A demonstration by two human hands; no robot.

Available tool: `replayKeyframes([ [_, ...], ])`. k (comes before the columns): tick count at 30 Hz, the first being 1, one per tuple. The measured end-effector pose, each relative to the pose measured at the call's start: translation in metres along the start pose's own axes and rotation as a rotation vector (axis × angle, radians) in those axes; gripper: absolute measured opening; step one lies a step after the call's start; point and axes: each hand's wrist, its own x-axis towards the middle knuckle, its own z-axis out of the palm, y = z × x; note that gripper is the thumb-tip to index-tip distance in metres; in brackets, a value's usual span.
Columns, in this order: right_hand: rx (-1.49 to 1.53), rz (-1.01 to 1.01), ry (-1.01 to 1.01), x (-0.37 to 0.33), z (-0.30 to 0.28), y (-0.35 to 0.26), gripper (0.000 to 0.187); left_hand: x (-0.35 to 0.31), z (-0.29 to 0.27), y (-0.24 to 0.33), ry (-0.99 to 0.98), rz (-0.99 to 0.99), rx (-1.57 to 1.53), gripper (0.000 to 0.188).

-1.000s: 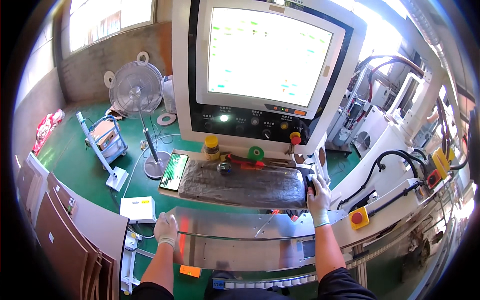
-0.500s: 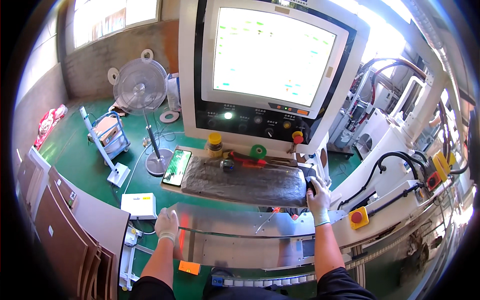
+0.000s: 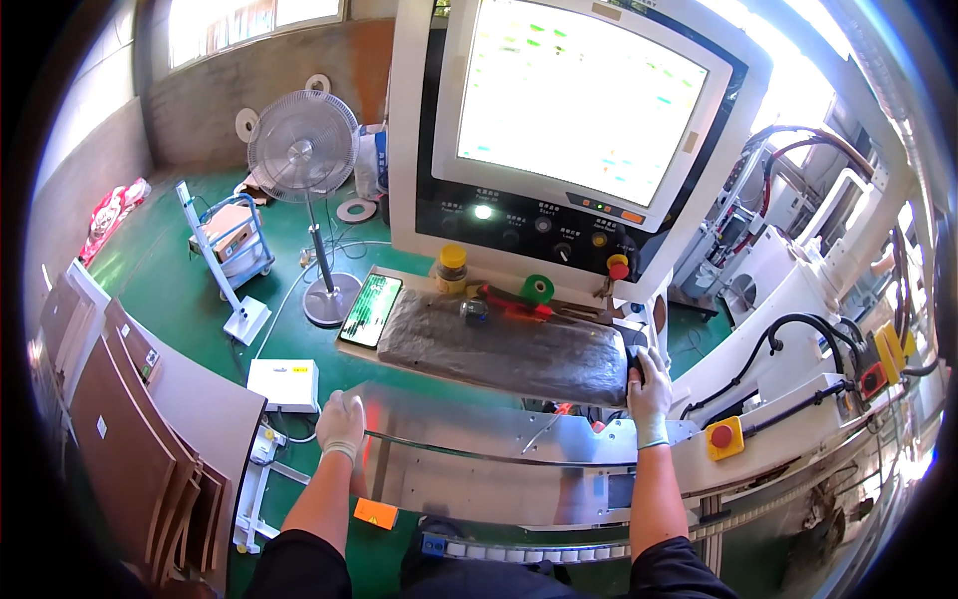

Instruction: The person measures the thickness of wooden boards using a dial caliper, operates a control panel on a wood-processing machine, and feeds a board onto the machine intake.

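Observation:
My right hand (image 3: 652, 391), in a pale glove, closes over a black computer mouse (image 3: 632, 371) at the right end of the shelf; the hand hides most of it. Just left of it lies a keyboard-shaped block wrapped in cloudy plastic (image 3: 504, 344). Above stands a control cabinet with a bright, washed-out screen (image 3: 584, 95). My left hand (image 3: 341, 423), gloved too, has its fingers curled at the left end of a shiny metal machine bed (image 3: 479, 489). What those fingers hold, if anything, is hidden.
On the shelf are a lit phone (image 3: 371, 309), a yellow-lidded jar (image 3: 451, 268) and a green tape roll (image 3: 538, 289). A red stop button (image 3: 720, 436) sits at right. Brown boards (image 3: 130, 449) lean at left; a fan (image 3: 302, 150) and trolley (image 3: 235, 250) stand behind.
The whole view has shifted, so the cabinet and shelf sit farther right in the picture. Both hands stay at their places, the right one on the mouse.

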Motion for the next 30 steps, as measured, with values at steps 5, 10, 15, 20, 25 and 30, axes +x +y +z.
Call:
replayKeyframes([
  [5, 0.047, 0.020, -0.043, 0.001, -0.005, -0.008, 0.042, 0.001, 0.000, -0.001, -0.026, -0.021, 0.009, 0.057],
  [10, 0.038, -0.001, -0.020, 0.000, -0.002, -0.004, 0.042, -0.001, 0.000, -0.001, -0.013, -0.024, 0.001, 0.060],
  [15, 0.045, -0.002, -0.025, 0.000, -0.001, -0.002, 0.042, -0.001, -0.001, -0.001, -0.005, -0.025, -0.001, 0.059],
  [20, 0.034, -0.018, -0.026, 0.000, 0.002, 0.005, 0.042, -0.002, -0.003, 0.002, 0.006, -0.019, -0.002, 0.059],
  [25, 0.043, -0.009, -0.031, 0.000, 0.003, 0.004, 0.043, -0.004, -0.004, 0.004, 0.003, -0.032, 0.001, 0.059],
  [30, 0.042, -0.006, -0.028, 0.001, 0.003, 0.006, 0.044, -0.002, -0.001, 0.001, 0.026, -0.018, -0.002, 0.058],
])
